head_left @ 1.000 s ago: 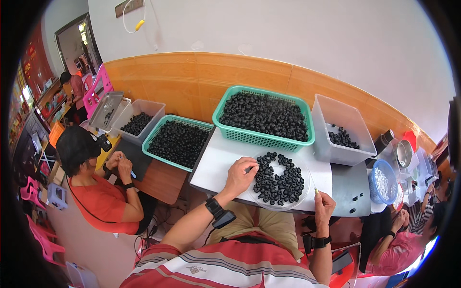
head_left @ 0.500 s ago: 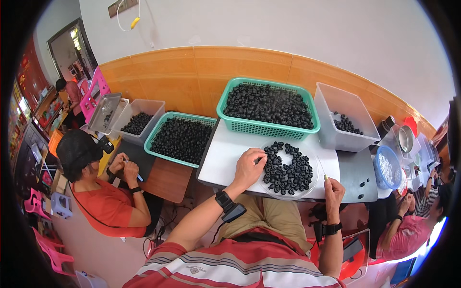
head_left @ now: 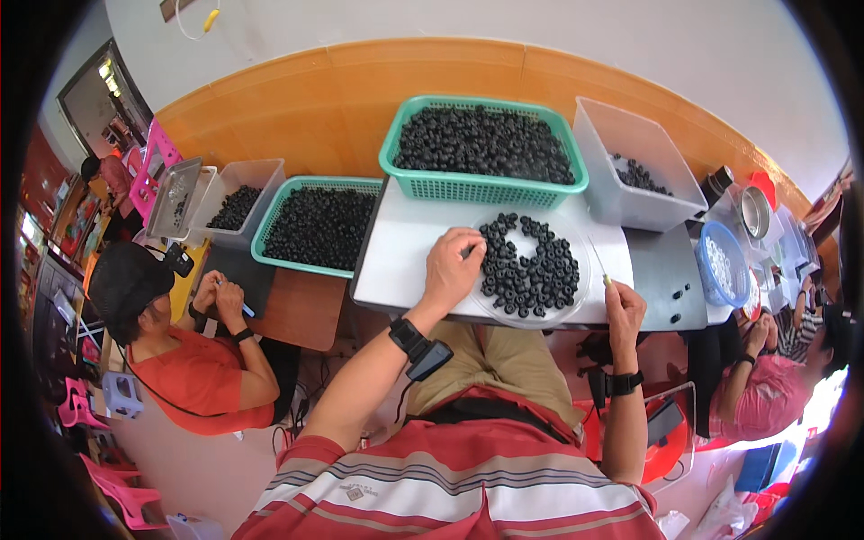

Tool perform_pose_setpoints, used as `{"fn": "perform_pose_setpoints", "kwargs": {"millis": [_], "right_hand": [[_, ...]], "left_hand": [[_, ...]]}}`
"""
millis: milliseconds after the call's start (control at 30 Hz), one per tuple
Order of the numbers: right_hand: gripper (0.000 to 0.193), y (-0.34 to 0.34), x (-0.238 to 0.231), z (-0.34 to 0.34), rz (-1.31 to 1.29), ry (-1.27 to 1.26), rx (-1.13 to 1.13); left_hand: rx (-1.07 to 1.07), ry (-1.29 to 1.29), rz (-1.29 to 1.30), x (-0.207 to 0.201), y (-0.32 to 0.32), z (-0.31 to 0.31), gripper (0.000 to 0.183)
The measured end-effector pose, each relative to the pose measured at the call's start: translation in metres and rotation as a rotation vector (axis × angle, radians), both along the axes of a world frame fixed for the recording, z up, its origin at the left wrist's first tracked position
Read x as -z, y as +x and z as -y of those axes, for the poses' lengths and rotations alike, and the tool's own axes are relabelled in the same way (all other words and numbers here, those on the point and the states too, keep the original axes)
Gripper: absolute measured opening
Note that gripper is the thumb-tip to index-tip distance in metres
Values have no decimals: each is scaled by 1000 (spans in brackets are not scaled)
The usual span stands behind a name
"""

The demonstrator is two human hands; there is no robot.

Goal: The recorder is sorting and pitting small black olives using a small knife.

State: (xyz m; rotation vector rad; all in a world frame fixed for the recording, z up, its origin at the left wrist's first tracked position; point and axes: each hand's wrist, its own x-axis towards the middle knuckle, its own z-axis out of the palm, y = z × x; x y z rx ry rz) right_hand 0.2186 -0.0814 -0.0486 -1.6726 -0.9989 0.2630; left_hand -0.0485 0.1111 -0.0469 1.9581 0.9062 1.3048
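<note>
Two bare hands flank a clear round plate (head_left: pixel 583 290) at the centre of the frame, and several mishaps seem possible; the left hand (head_left: pixel 453 264), left of centre, has its grip pinched on a small black part (head_left: pixel 468 253), mostly hidden by the fingers, so a slip of the fingertips could drop it onto the white counter (head_left: pixel 396 270) or over its front edge; the right hand (head_left: pixel 624 310), right of centre, has its grip closed around the handle of a thin-shafted tool (head_left: pixel 607 279) slanting up and left near the plate's right rim, and a careless swing could prick the other hand or scrape the plate; the black ring-shaped parts (head_left: pixel 531 279) crowd that plate around a bare gap, and since its near rim reaches the counter's front edge at lower centre, a knock from a wrist could tip it and spill them toward the lap; the left hand sits just beside the pile, so a sleeve-less forearm or knuckle could sweep rings off; further right, loose black pieces (head_left: pixel 677 294) lie uncontained on a dark surface (head_left: pixel 655 261), where a brush of the right arm could roll them away.
</note>
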Motion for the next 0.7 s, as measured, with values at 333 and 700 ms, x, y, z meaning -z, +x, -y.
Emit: {"fn": "perform_pose_setpoints", "kwargs": {"millis": [333,700], "right_hand": [[23,1,6,1,-100,132,-118],[25,8,8,4,-215,145,-206]], "left_hand": [[5,-72,-193,-16,2,5,21],[34,111,-532,-31,19,3,21]]}}
